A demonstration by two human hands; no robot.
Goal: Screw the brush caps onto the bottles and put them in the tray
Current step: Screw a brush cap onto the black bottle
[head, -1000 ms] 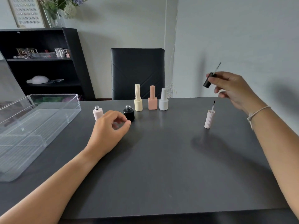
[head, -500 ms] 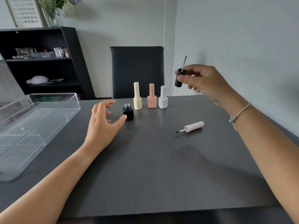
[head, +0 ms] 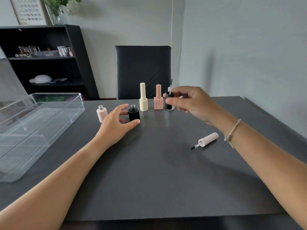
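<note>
Your left hand (head: 116,125) is spread, fingers and thumb curving around the uncapped black bottle (head: 133,113) on the table (head: 157,180); contact not clear. Your right hand (head: 192,103) pinches the black brush cap (head: 169,101) with brush upward, in front of the white bottle, which it mostly hides. Pink uncapped bottle (head: 101,114) stands left of your left hand. Cream bottle (head: 143,97) and peach bottle (head: 158,97) stand capped behind. Pink brush cap (head: 207,140) lies on its side. Clear tray (head: 49,112) sits far left.
</note>
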